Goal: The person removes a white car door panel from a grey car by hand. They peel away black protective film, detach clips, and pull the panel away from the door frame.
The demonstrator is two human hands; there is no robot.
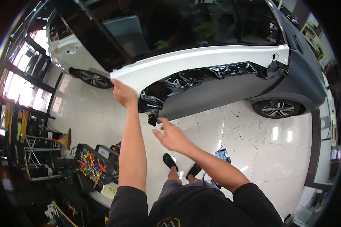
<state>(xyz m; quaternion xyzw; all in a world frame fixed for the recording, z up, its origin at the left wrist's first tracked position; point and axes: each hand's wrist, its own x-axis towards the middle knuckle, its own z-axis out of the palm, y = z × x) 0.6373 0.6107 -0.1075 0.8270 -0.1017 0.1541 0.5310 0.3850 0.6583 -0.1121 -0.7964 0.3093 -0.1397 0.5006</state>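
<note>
A car door (201, 56) stands swung out before me, white along the top and matte grey on its lower panel (208, 98). Glossy black, wrinkled film (185, 80) bunches in a ragged band between the two colours and hangs loose at the door's near left corner. My left hand (124, 94) grips the white edge of the door, its fingers partly hidden behind it. Just below the hanging film, my right hand (172, 135) has thumb and forefinger apart, the forefinger at the grey panel's lower corner. Nothing shows in that hand.
Tools fill an open toolbox (91, 166) at the lower left, beside a metal rack (36, 151) and a broom (65, 139). Film scraps (235, 130) litter the tiled floor. A blue crumpled piece (222, 154) lies by my feet. The grey front fender (299, 87) stands at right.
</note>
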